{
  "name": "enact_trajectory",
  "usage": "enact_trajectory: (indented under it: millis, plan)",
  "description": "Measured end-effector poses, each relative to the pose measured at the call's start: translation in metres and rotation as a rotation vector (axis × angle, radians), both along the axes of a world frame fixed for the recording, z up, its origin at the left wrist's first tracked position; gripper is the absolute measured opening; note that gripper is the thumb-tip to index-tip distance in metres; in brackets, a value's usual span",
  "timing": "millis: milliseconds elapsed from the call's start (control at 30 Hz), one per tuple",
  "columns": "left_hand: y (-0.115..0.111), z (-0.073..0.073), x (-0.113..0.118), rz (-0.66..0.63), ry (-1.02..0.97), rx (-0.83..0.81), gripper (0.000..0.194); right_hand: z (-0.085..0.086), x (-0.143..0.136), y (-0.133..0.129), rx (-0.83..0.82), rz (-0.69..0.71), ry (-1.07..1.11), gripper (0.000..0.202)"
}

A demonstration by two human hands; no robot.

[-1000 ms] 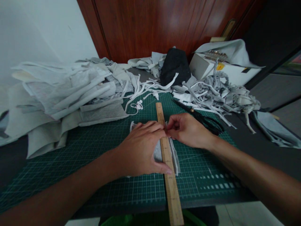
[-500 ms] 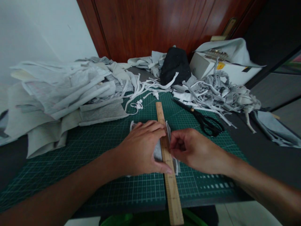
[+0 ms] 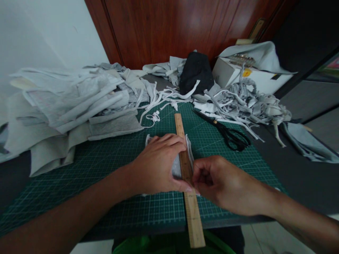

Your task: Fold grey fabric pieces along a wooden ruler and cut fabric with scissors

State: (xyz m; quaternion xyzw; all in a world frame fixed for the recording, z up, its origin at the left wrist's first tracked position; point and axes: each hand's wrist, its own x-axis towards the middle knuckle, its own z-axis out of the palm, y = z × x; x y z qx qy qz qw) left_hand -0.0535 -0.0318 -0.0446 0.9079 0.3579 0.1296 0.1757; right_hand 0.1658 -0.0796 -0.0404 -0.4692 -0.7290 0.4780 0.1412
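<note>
A wooden ruler [image 3: 194, 218] lies lengthwise over a small piece of grey fabric [image 3: 176, 168] on the green cutting mat. My left hand [image 3: 158, 164] holds the ruler down, its fingertips near the far part and the thumb on the nearer part, with the palm over the cloth. Just right of the ruler, my right hand [image 3: 212, 180] is closed in a pinch close to the fabric's right edge. Whatever sits between its fingertips is hidden. Part of the fabric is covered by my left hand and the ruler.
Black scissors [image 3: 230, 135] lie at the mat's right. A heap of grey fabric [image 3: 76, 95] fills the left, and a tangle of scraps [image 3: 246, 100] the right. A black cloth item [image 3: 197, 74] and a white box [image 3: 227, 74] stand at the back.
My right hand has slid toward me along the ruler's right side, still pinched. My left hand and the ruler stay nearly in place; the view has shifted slightly.
</note>
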Motion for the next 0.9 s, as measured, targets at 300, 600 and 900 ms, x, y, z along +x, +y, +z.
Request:
enact_trajectory:
  millis: [300,600,900]
  plan:
    - [0.001,0.0,0.001,-0.006,0.02,0.007,0.07,-0.001,0.001,0.027,0.025,-0.162,0.236,0.006]
    - [0.001,0.001,0.002,-0.003,0.002,-0.019,0.069,-0.002,0.007,0.015,0.021,-0.073,0.088,0.006]
    - [0.0,0.001,0.001,0.006,-0.011,-0.024,0.073,-0.002,0.001,0.008,0.101,-0.089,0.029,0.013]
